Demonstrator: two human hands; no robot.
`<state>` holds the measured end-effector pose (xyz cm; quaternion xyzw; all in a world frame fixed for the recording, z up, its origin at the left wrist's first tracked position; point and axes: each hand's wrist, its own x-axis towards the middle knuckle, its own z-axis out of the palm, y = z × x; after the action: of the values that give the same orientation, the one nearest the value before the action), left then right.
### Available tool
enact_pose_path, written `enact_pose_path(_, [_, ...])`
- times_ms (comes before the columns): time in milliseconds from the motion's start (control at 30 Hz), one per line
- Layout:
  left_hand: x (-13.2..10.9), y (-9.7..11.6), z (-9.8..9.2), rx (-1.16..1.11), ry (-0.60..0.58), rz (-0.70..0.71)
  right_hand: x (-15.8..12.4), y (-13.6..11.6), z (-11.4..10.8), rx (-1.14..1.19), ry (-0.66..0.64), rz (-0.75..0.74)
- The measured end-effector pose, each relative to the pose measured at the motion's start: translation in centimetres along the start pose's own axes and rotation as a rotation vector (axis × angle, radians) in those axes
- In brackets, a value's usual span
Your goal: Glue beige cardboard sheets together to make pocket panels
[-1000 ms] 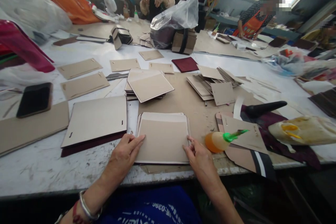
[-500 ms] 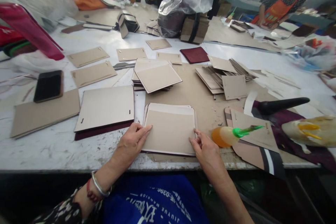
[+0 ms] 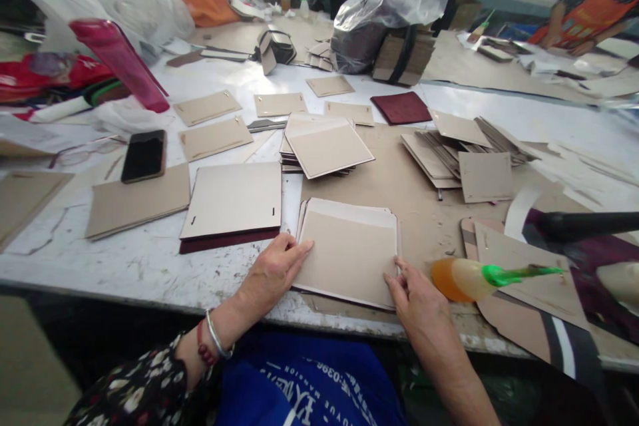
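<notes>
A beige rectangular panel [image 3: 347, 253] with a pale border lies on a small stack near the table's front edge. My left hand [image 3: 279, 269] pinches its left edge, thumb and fingers pressed together. At the right edge, my right hand [image 3: 417, 293] grips the panel with bent fingers. Just right of that hand, a glue bottle [image 3: 459, 279] with amber liquid and a green nozzle lies on its side. A white-faced panel [image 3: 232, 196] over a dark red one sits to the left. Behind the held panel is a pile of beige panels [image 3: 327, 146].
A phone [image 3: 144, 156] rests on brown boards [image 3: 140, 201] at left. Loose beige pieces [image 3: 479, 176] are heaped at right, beyond striped pieces [image 3: 529, 333]. A plastic bag [image 3: 392, 13], a pink bottle [image 3: 120, 63] and two other people's hands are farther back.
The view has turned left, so everything appears shifted to the right. Both hands keep the same hold on the panel's edges.
</notes>
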<state>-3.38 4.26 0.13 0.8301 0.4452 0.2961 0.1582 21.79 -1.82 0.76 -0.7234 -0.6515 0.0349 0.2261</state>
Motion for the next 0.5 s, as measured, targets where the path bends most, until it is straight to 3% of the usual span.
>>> enact_pose_path(500, [0.02, -0.89, 0.07, -0.134, -0.013, -0.003, 0.12, 0.16, -0.32, 0.023, -0.045, 0.025])
